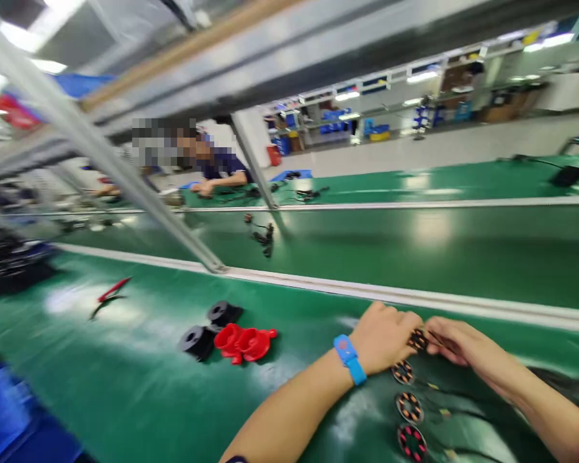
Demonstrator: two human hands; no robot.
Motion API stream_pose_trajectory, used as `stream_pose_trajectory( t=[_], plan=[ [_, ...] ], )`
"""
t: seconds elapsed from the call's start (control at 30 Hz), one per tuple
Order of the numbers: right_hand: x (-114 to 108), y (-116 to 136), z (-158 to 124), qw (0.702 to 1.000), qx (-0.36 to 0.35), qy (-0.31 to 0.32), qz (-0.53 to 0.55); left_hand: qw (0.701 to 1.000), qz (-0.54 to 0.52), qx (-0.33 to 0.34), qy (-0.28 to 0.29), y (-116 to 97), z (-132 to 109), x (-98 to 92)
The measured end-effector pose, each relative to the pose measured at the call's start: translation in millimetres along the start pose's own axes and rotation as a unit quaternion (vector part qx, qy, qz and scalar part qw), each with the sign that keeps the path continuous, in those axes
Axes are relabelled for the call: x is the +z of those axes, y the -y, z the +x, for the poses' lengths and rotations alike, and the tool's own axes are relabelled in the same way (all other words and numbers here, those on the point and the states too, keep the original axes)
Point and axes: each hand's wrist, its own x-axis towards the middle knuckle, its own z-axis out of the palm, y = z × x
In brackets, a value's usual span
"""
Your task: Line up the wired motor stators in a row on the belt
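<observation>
well to the right of the red parts (245, 344), a coil disc (418, 340) is held in the bent, closed-in fingers of the left hand (386, 335); a blue band (349, 357) is worn on its wrist. the right hand (456, 337) is held just beside it, farther from the red parts, with fingertips pinched on a thin dark strand (444, 346); whether that is a wire or a tool cannot be told. three more coil discs (410, 407) are lined up right of the red parts and nearer the wearer. two black spools (203, 345) are set beside the red parts, to their left.
</observation>
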Motion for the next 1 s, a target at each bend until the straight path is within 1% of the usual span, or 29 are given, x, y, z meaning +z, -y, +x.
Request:
stream_pose_trajectory(
  t=[0.03,0.1,0.2,0.27,0.33,0.4,0.47,0.57,0.77,1.0],
  plan=[
    [0.1,5.5,-0.2,0.999,0.014,0.023,0.031,1.0,-0.005,-0.002,-0.002,0.4,-0.4,-0.6],
    [-0.6,11.4,1.3,0.998,0.025,0.023,0.062,1.0,-0.013,0.005,0.007,3.4,-1.2,-1.4],
    [-1.9,9.5,1.5,0.998,0.019,0.044,0.048,0.997,-0.035,0.013,0.063,9.7,-3.1,-3.5],
    [-2.6,5.4,0.1,0.997,0.005,0.063,0.032,0.992,-0.077,0.013,0.099,13.9,-4.5,-6.8],
    [-3.9,2.6,-1.1,0.997,-0.011,0.075,0.022,0.985,-0.13,0.015,0.116,17.8,-5.5,-11.0],
    [-6.0,2.3,-1.8,0.996,-0.023,0.085,0.015,0.978,-0.166,0.017,0.126,20.7,-6.1,-14.8],
    [-8.4,4.1,-2.5,0.995,-0.027,0.093,0.009,0.974,-0.181,0.015,0.133,22.3,-6.5,-17.2],
    [-11.0,6.7,-3.8,0.995,-0.028,0.093,0.005,0.973,-0.182,0.011,0.138,21.8,-7.0,-18.2],
    [-12.7,5.2,-3.5,0.997,-0.042,0.063,0.032,0.975,-0.166,0.013,0.148,20.3,-9.0,-18.8],
    [-13.1,1.0,-1.6,0.995,-0.062,0.058,0.05,0.973,-0.166,0.021,0.156,22.9,-10.6,-21.7]
  ],
)
